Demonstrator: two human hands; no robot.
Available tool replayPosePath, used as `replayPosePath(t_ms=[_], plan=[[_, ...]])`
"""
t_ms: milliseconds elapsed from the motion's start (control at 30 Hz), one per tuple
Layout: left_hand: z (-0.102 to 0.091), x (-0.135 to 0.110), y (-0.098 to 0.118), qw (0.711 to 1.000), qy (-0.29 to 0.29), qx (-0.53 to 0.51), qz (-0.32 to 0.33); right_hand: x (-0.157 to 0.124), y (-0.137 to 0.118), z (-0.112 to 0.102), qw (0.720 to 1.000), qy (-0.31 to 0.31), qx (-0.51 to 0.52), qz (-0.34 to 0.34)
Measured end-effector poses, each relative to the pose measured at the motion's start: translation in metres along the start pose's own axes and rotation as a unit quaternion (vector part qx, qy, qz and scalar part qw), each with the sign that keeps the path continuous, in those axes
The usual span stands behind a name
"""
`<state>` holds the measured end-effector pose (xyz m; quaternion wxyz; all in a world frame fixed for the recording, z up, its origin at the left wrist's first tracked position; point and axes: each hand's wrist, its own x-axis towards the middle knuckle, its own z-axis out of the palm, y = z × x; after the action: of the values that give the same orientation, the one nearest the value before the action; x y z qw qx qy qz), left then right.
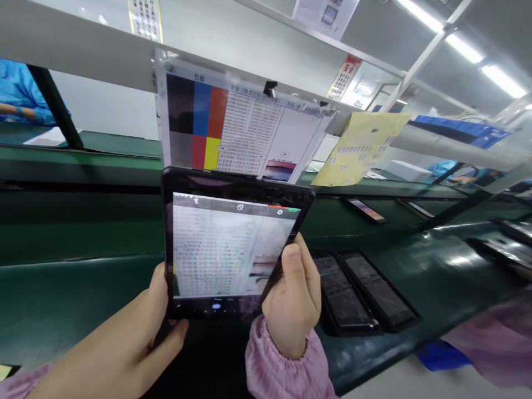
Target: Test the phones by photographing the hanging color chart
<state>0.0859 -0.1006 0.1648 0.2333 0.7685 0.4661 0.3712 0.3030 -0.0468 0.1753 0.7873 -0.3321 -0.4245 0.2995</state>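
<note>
A black tablet (233, 249) is held upright and slightly tilted between my two hands. Its lit screen shows a camera view of a printed page, somewhat blurred. My left hand (141, 327) grips the tablet's left edge, fingers partly hidden behind it. On the right edge my right hand (293, 293) is closed round the tablet, thumb along the frame. Just beyond the tablet hangs a test chart (249, 127) with colour blocks, lines of small text and a small picture; the tablet's top edge overlaps its lower part.
Two dark tablets (378, 288) lie side by side on the green bench (75, 310) to the right. Farther back rest a phone-like device (366, 210) and a yellow sheet (361, 147). A co-worker's pink sleeve (494, 338) is at lower right; a blue-clothed person (29, 91) sits behind the shelf.
</note>
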Motion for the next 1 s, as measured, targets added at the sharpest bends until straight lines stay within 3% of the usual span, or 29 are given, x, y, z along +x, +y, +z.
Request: replayPosePath(t_ms=[100, 267, 433, 533, 600, 667, 767, 900, 1000], plan=[[-0.006, -0.001, -0.008, 0.997, -0.071, 0.028, 0.027, 0.0, 0.003, -0.003, 1.0, 0.0, -0.012, -0.008], [-0.008, 0.003, -0.008, 0.995, -0.095, 0.009, 0.016, 0.002, 0.0, 0.002, 0.999, -0.018, -0.011, -0.025], [-0.008, 0.001, -0.01, 0.995, -0.093, -0.026, 0.001, 0.008, -0.007, 0.009, 0.997, -0.08, -0.013, 0.009], [-0.001, -0.011, -0.027, 0.985, -0.043, -0.14, -0.095, 0.012, 0.004, 0.01, 0.989, -0.112, -0.019, 0.091], [0.013, -0.02, -0.041, 0.942, 0.018, -0.257, -0.214, 0.01, 0.02, 0.008, 0.977, -0.124, -0.033, 0.173], [0.033, -0.027, -0.052, 0.871, 0.06, -0.379, -0.307, 0.001, 0.04, 0.002, 0.955, -0.141, -0.056, 0.256], [0.068, -0.036, -0.059, 0.782, 0.12, -0.492, -0.363, -0.023, 0.065, -0.017, 0.922, -0.176, -0.1, 0.331], [0.095, -0.061, -0.06, 0.716, 0.166, -0.517, -0.44, -0.049, 0.082, -0.049, 0.894, -0.208, -0.191, 0.349], [0.097, -0.085, -0.067, 0.648, 0.194, -0.506, -0.536, -0.04, 0.084, -0.076, 0.879, -0.247, -0.256, 0.317]])
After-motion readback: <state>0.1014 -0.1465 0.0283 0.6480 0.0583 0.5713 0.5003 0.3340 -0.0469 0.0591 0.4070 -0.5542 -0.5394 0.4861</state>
